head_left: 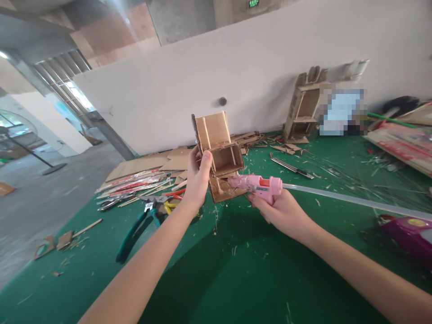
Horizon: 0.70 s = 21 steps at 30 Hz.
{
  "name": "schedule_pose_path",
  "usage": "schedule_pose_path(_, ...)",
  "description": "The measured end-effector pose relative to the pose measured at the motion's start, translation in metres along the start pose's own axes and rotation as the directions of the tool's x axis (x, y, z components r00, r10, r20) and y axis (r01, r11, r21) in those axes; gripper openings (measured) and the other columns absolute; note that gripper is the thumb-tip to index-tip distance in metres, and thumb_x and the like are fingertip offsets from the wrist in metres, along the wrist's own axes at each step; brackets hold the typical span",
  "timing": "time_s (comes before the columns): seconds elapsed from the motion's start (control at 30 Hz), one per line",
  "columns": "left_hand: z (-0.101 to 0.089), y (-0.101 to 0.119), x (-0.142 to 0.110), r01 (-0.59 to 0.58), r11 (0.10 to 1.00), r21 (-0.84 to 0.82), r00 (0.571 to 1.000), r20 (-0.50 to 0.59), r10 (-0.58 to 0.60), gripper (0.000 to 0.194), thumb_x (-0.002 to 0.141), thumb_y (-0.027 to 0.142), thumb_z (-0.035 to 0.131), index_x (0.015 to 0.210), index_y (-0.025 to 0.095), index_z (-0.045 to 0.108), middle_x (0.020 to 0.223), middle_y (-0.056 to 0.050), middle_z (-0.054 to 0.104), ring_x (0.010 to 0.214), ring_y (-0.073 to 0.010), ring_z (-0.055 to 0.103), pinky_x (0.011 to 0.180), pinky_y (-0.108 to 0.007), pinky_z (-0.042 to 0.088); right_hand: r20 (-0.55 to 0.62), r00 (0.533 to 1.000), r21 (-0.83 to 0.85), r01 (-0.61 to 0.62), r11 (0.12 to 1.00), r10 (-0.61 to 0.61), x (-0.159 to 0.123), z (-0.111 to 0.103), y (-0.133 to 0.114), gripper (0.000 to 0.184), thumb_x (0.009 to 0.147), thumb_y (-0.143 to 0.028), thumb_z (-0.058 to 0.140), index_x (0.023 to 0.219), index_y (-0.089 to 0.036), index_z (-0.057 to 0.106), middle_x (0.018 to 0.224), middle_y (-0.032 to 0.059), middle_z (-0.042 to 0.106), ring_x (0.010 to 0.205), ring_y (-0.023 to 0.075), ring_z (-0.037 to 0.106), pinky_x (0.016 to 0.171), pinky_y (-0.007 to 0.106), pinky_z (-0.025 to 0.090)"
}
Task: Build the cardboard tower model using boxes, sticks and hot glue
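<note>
- Gripping the pink glue gun (272, 188), the right hand (283, 213) has its fingers curled round the handle, to the right of the cardboard model (221, 130).
- That model is pinched in the fingers of the left hand (198, 180), above the green desk (253, 283); the gun's nozzle meets its lower section in view, contact unclear.
- Down left of the model lie teal-handled pliers (131, 238).
- Right of the model rests a utility knife (292, 167).
- Behind it, rightward, a taller cardboard structure (308, 102) stands near the white wall (162, 99).
</note>
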<state>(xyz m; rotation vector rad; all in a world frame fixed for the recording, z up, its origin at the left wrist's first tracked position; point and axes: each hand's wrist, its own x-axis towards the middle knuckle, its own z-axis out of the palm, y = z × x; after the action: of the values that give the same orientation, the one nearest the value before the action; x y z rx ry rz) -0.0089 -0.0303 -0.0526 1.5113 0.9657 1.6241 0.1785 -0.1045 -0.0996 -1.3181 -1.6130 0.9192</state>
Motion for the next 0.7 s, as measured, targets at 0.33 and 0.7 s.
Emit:
schedule_pose_path(0.33,0.0031,0.0028,-0.0054,-0.026,0.998,0.059,0.999,0.049,0.023,0.061,0.077,0.070,0.053,0.116,0.024,0.049,0.114,-0.009,0.059,0.105,-0.0234,0.054,0.091,-0.037,0.045,-0.024,1.000,-0.061,0.013,0.998,-0.015,0.0001,0.0030,-0.0012,0.037,0.086,-0.048,0.049,0.062,-0.021,0.046,0.046,-0.0053,0.040,0.042,0.0094,0.039,0.041,0.024,0.029)
schedule_pose_path(0.7,0.0040,0.0053,-0.0075,-0.014,0.996,0.084,0.998,0.054,0.010,0.062,0.077,0.071,0.053,0.118,0.025,0.049,0.116,-0.010,0.057,0.109,-0.0255,0.053,0.091,-0.040,0.045,-0.042,0.993,-0.166,0.105,0.980,-0.113,0.0011,0.0009,-0.0033,0.025,0.085,-0.041,0.051,0.077,-0.020,0.061,0.055,-0.0016,0.053,0.050,0.0140,0.049,0.050,0.028,0.041)
